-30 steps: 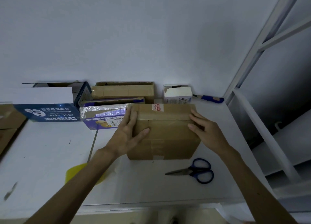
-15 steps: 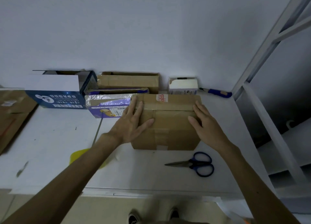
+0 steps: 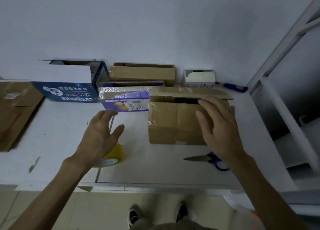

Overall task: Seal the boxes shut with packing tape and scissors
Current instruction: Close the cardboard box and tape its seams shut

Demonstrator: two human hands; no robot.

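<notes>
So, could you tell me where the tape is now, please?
In the head view, the tape lies on the table, near left, partly hidden by the left hand, left of the brown box.

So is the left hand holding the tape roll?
No, the left hand hovers open with fingers spread, and the yellow tape roll lies on the table by its wrist.

brown box point(image 3: 166, 124) under right hand point(image 3: 220, 126), yellow tape roll point(image 3: 114, 156) beneath left hand point(image 3: 98, 134), blue-handled scissors point(image 3: 207, 159) by right wrist, purple box point(image 3: 124, 100) and navy-white box point(image 3: 69, 91) beyond.

Left hand point(image 3: 98, 136) off box point(image 3: 173, 124), perhaps over tape point(image 3: 113, 158)
</notes>
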